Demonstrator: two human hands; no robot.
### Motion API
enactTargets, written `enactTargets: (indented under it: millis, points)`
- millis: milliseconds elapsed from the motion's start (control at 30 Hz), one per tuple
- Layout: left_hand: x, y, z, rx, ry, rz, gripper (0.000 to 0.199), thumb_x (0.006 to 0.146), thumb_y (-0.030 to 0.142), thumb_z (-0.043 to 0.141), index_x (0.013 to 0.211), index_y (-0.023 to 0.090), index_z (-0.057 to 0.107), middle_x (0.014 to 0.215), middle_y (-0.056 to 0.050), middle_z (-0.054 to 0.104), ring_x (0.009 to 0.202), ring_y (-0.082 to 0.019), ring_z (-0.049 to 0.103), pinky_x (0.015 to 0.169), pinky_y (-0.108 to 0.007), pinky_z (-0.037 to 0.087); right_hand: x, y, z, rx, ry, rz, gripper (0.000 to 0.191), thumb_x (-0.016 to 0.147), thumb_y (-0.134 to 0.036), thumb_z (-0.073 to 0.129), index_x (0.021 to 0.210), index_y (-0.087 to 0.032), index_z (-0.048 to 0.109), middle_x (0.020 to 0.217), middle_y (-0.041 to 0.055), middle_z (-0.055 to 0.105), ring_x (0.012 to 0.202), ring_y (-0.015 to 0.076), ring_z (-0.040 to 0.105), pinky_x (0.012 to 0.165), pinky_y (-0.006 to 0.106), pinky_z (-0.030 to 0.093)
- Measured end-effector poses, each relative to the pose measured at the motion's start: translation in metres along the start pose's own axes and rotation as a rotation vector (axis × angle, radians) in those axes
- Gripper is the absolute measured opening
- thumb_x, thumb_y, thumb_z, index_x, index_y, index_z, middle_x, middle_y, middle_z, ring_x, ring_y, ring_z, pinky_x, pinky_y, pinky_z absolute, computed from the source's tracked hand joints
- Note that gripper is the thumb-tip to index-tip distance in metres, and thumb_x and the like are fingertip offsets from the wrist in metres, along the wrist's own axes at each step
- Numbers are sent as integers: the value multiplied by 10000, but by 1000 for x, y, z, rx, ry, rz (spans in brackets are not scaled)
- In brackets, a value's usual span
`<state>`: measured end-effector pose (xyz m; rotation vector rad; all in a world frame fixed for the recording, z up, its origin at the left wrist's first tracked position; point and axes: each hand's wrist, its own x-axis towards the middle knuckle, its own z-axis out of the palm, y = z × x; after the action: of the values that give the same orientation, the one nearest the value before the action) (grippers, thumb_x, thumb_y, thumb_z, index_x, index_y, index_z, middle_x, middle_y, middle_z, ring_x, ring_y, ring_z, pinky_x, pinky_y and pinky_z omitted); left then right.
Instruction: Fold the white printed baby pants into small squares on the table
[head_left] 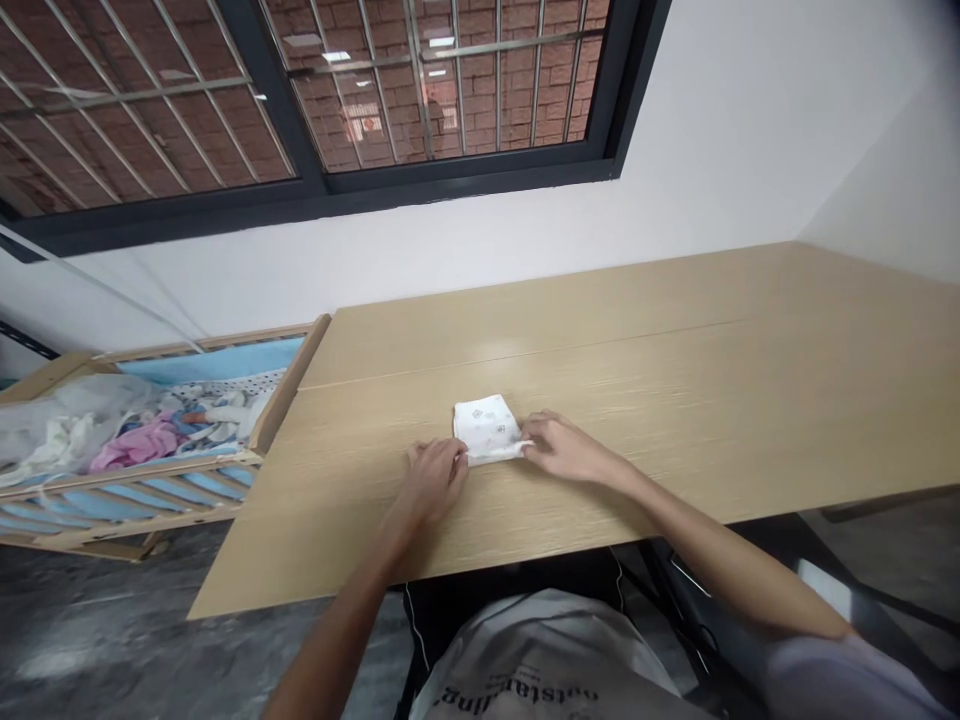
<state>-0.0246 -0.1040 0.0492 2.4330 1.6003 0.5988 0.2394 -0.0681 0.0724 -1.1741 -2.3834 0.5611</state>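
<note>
A small white cloth point(486, 422) with a sparse printed pattern lies folded on the wooden table point(637, 400). Its near edge is turned up into a narrow roll or fold. At the left end of that edge, my left hand point(436, 475) pinches the fabric between thumb and fingers. My right hand point(559, 447) grips the right end the same way, its fingers curled. Both hands rest low over the tabletop, and the fingertips partly cover the cloth's near corners.
To the left of the table stands a wooden crib point(292, 385) with blue lining, holding heaped clothes and a pink cloth point(142, 443). Behind the table is a white wall point(450, 240) under a dark-framed, barred window point(465, 175). The table's near edge runs close to my body.
</note>
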Motion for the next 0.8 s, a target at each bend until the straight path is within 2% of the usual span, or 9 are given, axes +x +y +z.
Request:
enactTargets:
  millis: [100,200,267,367,500,600,700,800]
  points:
    - [25,4,-4,-1,58,-103,196,1011,252,381,996,236,576,1048,-40,706,1059,-217,616,952,-404,336,25,8,-5,29,13,91,235,913,-201,485,740,-184,643,850,85,684,830,219,612,767,314,422]
    - [54,3,-1,69,103,-236,224,1019,252,358,1026,234,582,1088,-64,691,1111,-231,602,942,-392,352,54,20,1,30,41,228,292,942,-224,436,706,-186,603,785,87,669,749,207,589,682,299,383]
    - [71,0,5,114,115,-293,246,1026,256,343,1061,222,583,1115,-88,677,1116,-248,600,940,-399,361,69,28,10,27,89,312,274,962,-238,418,772,-182,608,830,99,682,763,212,595,670,297,379]
    - [88,-7,20,157,120,-353,283,1027,231,317,1102,186,586,1131,-136,658,1097,-284,604,932,-428,373,84,38,29,7,193,332,262,1008,-260,367,945,-171,606,998,140,687,903,239,617,746,308,412]
    - [94,-14,40,201,133,-436,305,1012,184,311,1117,156,596,1135,-180,645,1107,-321,602,940,-469,377,93,51,58,-4,304,324,239,1025,-278,380,1121,-156,561,1119,174,661,1045,261,609,875,340,435]
    - [93,-17,49,205,152,-468,319,1017,199,305,1121,150,603,1135,-193,648,1102,-336,607,937,-490,391,98,62,74,58,356,381,222,1011,-294,424,1141,-164,549,1116,156,670,1035,256,619,897,352,445]
    - [93,-20,53,187,179,-463,313,1018,215,325,1106,150,618,1115,-192,659,1087,-336,620,926,-493,419,100,69,81,147,399,434,218,992,-318,455,1126,-176,551,1072,120,679,960,243,632,868,354,466]
    - [91,-19,50,163,235,-422,313,1010,210,350,1154,137,618,1154,-209,649,1134,-340,610,951,-500,437,98,67,79,130,512,384,238,981,-321,463,1119,-157,566,1090,143,651,1006,257,619,906,383,475]
